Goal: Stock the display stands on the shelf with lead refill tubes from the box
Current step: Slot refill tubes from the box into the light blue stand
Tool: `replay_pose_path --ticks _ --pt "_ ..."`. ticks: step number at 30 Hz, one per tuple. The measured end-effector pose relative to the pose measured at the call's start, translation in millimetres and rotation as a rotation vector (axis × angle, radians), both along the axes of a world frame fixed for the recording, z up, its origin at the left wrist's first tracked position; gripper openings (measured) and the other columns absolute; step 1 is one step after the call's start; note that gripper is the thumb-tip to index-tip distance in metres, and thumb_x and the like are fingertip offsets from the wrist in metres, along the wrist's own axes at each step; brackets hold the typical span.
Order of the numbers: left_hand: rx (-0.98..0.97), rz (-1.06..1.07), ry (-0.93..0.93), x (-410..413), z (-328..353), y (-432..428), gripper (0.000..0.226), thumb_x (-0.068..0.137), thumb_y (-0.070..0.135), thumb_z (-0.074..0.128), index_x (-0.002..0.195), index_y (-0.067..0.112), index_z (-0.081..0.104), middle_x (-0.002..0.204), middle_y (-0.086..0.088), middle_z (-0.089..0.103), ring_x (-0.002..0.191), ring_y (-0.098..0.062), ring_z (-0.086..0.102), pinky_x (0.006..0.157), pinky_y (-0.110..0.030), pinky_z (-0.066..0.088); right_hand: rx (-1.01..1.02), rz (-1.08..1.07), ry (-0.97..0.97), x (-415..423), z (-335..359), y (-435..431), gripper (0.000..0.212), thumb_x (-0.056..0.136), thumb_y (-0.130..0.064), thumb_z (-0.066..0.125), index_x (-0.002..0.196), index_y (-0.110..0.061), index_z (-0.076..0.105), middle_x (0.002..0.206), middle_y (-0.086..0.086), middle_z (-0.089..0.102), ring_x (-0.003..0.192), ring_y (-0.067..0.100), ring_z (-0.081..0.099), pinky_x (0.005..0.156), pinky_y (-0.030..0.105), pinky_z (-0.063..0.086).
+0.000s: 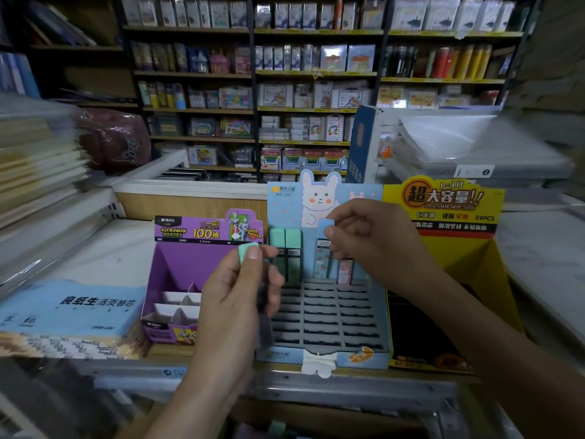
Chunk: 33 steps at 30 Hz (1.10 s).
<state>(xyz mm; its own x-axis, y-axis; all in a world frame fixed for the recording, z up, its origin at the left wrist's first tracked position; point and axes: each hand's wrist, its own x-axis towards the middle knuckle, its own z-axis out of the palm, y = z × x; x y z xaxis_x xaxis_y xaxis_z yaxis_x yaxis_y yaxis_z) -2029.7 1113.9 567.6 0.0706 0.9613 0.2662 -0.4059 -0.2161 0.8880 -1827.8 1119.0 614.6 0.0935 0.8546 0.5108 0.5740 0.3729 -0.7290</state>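
A light blue display stand (329, 315) with a rabbit backboard and a grid of slots sits in the middle of the shelf. Two green-capped refill tubes (285, 239) stand in its back row at the left, and a pink tube (344, 271) stands further right. My right hand (373, 242) pinches a blue-capped tube (323, 248) over the back row. My left hand (240, 289) grips a green-capped tube (246, 252) upright in front of the stand's left side. The supply box is not clearly visible.
A purple stand (180, 280) with white dividers sits at the left, a yellow stand (456, 248) at the right. Blue loose-leaf paper packs (69, 308) lie far left. Stocked shelves (285, 90) fill the background.
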Motion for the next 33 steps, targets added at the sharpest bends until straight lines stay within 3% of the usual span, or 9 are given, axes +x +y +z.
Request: replay_pose_path --ticks 4,8,15,22,29,33 --pt "0.002 -0.019 -0.017 -2.8 0.7 1.3 0.03 0.105 0.027 0.048 0.103 0.004 0.067 0.068 -0.005 0.055 0.055 -0.013 0.043 0.045 -0.021 0.034 0.038 -0.004 -0.044 -3.6 -1.7 4.6 0.007 0.09 -0.005 0.071 0.095 -0.01 0.07 0.069 0.011 0.069 0.062 0.012 0.072 0.058 0.02 0.058" --pt "-0.021 -0.04 -0.03 -3.9 1.0 2.4 0.03 0.106 0.024 0.046 0.104 0.001 0.066 0.067 -0.006 0.053 0.055 -0.014 0.042 0.045 -0.023 0.031 0.045 -0.016 -0.115 -4.2 -2.8 6.8 0.005 0.09 -0.005 0.071 0.095 -0.008 0.069 0.072 0.015 0.068 0.065 0.011 0.073 0.058 0.022 0.059" --pt "-0.081 -0.085 -0.062 -2.5 6.4 4.1 0.04 0.106 0.023 0.027 0.105 0.003 0.062 0.066 -0.007 0.052 0.054 -0.017 0.038 0.047 -0.029 0.029 0.004 0.032 -0.048 -3.8 -1.1 8.0 0.009 0.091 -0.002 0.069 0.097 -0.008 0.068 0.074 0.017 0.068 0.065 0.012 0.074 0.054 0.018 0.056" --pt "-0.066 -0.091 -0.069 -1.5 8.9 3.6 0.041 0.103 0.011 0.021 0.103 0.002 0.061 0.063 -0.008 0.052 0.053 -0.016 0.04 0.049 -0.029 0.03 -0.014 0.028 -0.079 -9.0 -6.0 10.1 0.016 0.093 -0.001 0.065 0.099 -0.016 0.062 0.068 0.007 0.067 0.043 0.012 0.065 0.038 0.025 0.051" --pt "-0.055 -0.085 -0.099 -0.1 10.0 5.6 0.031 0.103 0.003 0.034 0.1 0.006 0.065 0.069 -0.006 0.06 0.06 -0.018 0.05 0.053 -0.026 0.041 -0.015 -0.043 -0.319 -10.4 -13.7 11.0 0.009 0.1 -0.013 0.058 0.104 -0.019 0.065 0.065 0.007 0.066 0.044 0.006 0.066 0.04 0.028 0.055" --pt "0.052 -0.083 -0.076 -2.9 10.1 2.0 0.016 0.093 0.018 0.058 0.085 0.023 0.071 0.08 -0.007 0.062 0.072 -0.018 0.061 0.068 -0.026 0.055 0.001 -0.053 -0.358 -11.7 -12.4 9.2 0.014 0.1 -0.014 0.056 0.109 -0.016 0.067 0.071 0.005 0.068 0.047 0.004 0.067 0.042 0.034 0.057"
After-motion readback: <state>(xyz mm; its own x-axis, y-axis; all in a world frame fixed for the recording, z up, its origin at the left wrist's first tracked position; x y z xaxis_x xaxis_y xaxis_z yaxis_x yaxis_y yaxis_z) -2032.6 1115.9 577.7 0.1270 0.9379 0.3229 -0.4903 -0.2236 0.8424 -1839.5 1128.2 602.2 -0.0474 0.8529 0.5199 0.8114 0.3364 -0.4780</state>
